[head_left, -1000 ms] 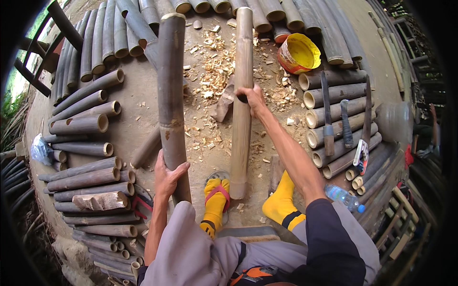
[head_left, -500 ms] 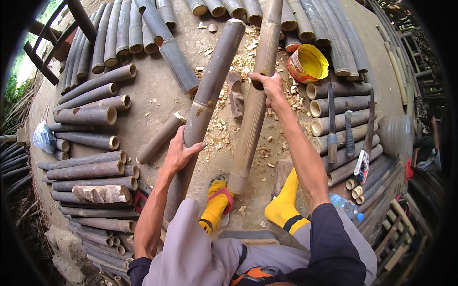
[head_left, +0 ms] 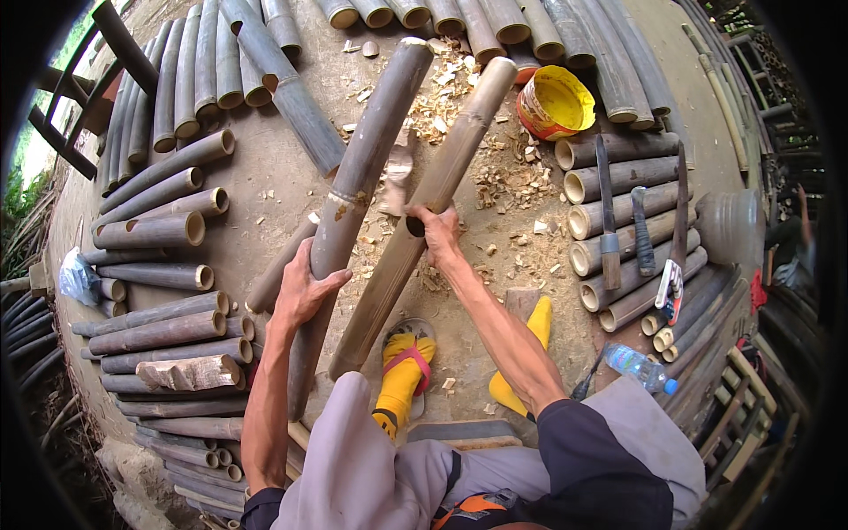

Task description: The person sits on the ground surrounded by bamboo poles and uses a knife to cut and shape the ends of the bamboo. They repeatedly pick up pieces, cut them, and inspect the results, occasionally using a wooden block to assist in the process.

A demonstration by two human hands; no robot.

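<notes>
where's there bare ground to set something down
Mostly bare: ground between the left bamboo row and the short bamboo piece; also between left foot and right foot, right of the paler held tube. Crowded: the right bamboo stack, topped with tools, and wood chips left of the open bucket.

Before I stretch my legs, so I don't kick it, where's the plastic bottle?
In the head view, the plastic bottle lies at the lower right, just beyond the person's grey-trousered right knee, near the row of bamboo tubes.
</notes>
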